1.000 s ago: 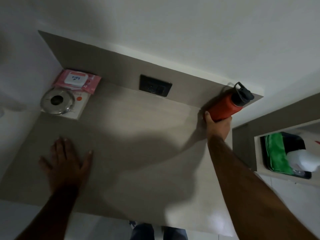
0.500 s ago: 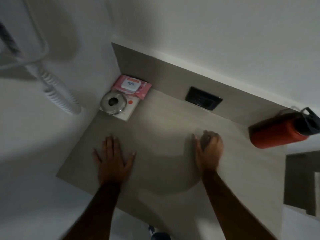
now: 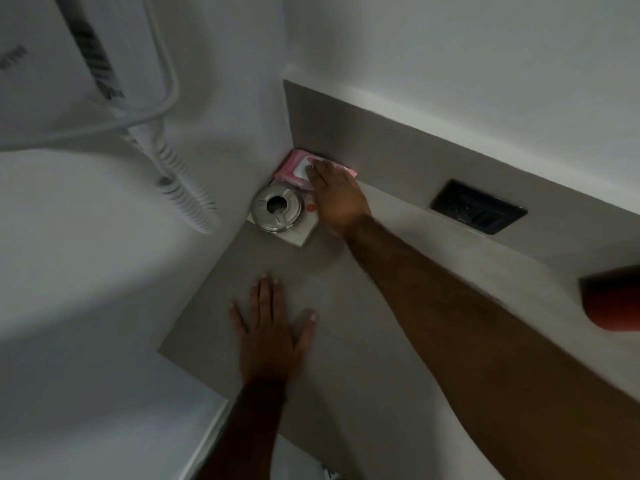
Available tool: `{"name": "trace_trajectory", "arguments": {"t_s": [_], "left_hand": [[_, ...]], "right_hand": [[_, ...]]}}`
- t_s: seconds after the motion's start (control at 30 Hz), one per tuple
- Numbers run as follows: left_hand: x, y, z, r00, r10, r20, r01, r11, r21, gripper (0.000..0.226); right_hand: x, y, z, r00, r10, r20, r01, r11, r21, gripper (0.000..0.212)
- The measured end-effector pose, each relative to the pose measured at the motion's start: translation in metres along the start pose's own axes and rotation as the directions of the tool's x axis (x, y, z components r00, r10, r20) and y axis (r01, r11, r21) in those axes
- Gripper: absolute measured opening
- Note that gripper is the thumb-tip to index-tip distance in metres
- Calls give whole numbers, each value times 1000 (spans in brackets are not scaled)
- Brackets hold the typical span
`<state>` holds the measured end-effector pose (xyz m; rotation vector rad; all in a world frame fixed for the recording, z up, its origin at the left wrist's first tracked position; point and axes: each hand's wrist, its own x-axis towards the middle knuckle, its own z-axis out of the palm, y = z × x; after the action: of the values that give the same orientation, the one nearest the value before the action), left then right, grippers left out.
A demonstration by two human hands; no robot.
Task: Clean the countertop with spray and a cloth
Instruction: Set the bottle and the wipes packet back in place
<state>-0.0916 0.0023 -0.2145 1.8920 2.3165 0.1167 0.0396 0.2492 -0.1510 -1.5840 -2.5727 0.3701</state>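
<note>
Here, a person leans over a grey countertop (image 3: 363, 341) set into a white-walled corner. The left hand (image 3: 270, 327) lies flat on the bare surface, fingers spread, gripping nothing. The right hand (image 3: 337, 195) reaches across to the far corner and rests on a pink wipes packet (image 3: 298, 166); whether its fingers have closed around the packet cannot be told. Just beside the packet, touching or nearly so, a round metal ashtray (image 3: 276, 208) sits on a white square box (image 3: 301, 233). A dark wall socket (image 3: 478, 211) is set in the grey upstand behind. The base of a red bottle (image 3: 613, 299) shows at the right edge. A white coiled cord (image 3: 187, 192) hangs on the left wall. No spray or cloth is in view, so wiping has probably not begun.

The risks: pulling the packet could nudge the ashtray off its box, since they crowd together. Spray aimed toward the back wall might also wet the socket.
</note>
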Motion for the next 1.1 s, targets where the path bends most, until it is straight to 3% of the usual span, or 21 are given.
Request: {"name": "trace_trajectory", "arguments": {"t_s": [0.33, 0.5, 0.57, 0.67, 0.77, 0.87, 0.97, 1.1], "left_hand": [[0, 1, -3, 1000, 2, -7, -1, 1000, 29, 90], [-1, 2, -6, 1000, 6, -19, -6, 1000, 15, 90], [-1, 3, -6, 1000, 2, -16, -2, 1000, 18, 89], [-1, 4, -8, 1000, 0, 2, 0, 1000, 21, 89], [-1, 5, -9, 1000, -4, 5, 4, 1000, 13, 89], [-1, 3, -9, 1000, -5, 21, 5, 1000, -3, 91], [-1, 3, -8, 1000, -5, 16, 5, 1000, -1, 90], [-2, 2, -6, 1000, 0, 2, 0, 1000, 6, 89]], "right_hand": [[-139, 61, 8, 954, 263, -143, -243, 960, 139, 51], [-162, 92, 6, 944, 312, -104, -295, 944, 148, 53], [-159, 97, 5, 952, 289, -103, -271, 950, 155, 53], [-160, 87, 3, 943, 230, -239, -195, 967, 164, 62], [-149, 54, 4, 947, 36, -320, 28, 981, 194, 68], [-106, 14, 9, 956, -149, -253, 199, 962, 185, 56], [-54, -27, 15, 962, -253, -100, 265, 953, 144, 58], [-24, -49, 26, 964, -265, 16, 266, 963, -36, 50]]}}
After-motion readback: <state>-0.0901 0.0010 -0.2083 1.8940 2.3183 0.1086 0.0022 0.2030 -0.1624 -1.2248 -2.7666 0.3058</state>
